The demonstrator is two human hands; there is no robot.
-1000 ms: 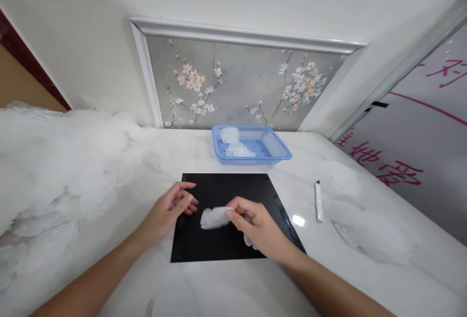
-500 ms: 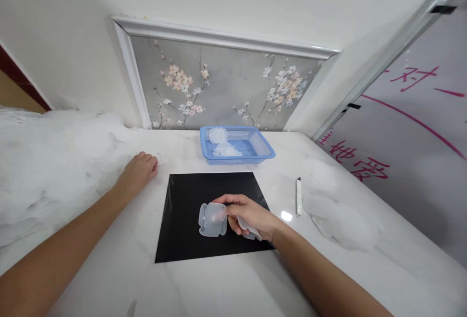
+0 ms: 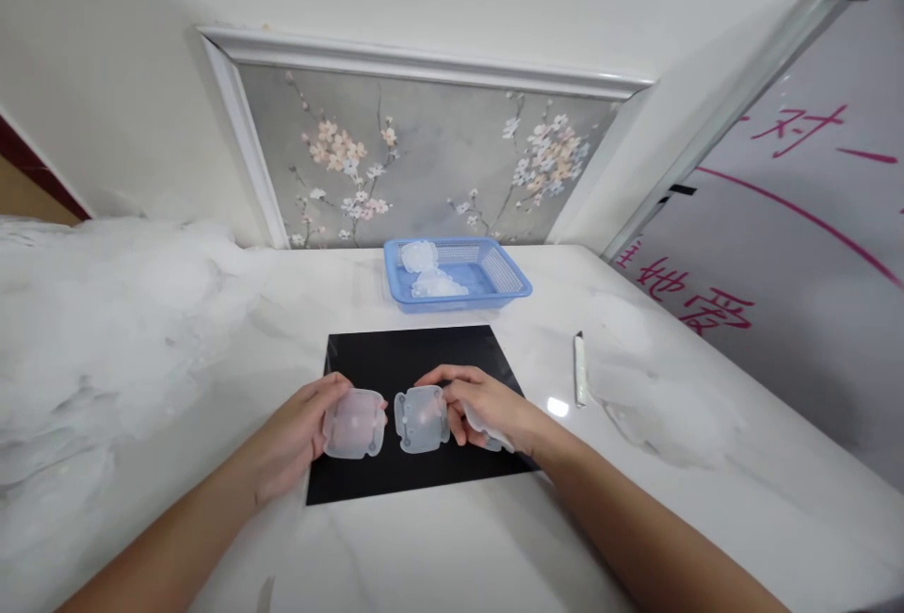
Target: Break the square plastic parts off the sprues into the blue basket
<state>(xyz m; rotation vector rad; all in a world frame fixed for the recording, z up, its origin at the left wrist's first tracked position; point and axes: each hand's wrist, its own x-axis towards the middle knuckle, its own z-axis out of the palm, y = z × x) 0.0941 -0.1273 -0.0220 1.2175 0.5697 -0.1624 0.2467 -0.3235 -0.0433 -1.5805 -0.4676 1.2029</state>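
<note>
Fingers (image 3: 456, 373) of two hands (image 3: 291, 434) hold at least three translucent pieces (image 3: 354, 423).

Piece (image 3: 355, 427) in my left grip (image 3: 298, 431): translucent plastic, frosted. Basket (image 3: 487, 301): smooth plastic. Black sheet (image 3: 367, 479): smooth, faint sheen. Bench (image 3: 438, 547): glossy.

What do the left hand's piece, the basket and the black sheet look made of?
Piece: probably frosted plastic; the fingers tint it from behind.
Basket: likely moulded plastic, smooth blue, with evenly perforated sides.
Sheet: smooth black, seemingly rigid with crisp, straight edges; acrylic or glass, can't tell.
</note>
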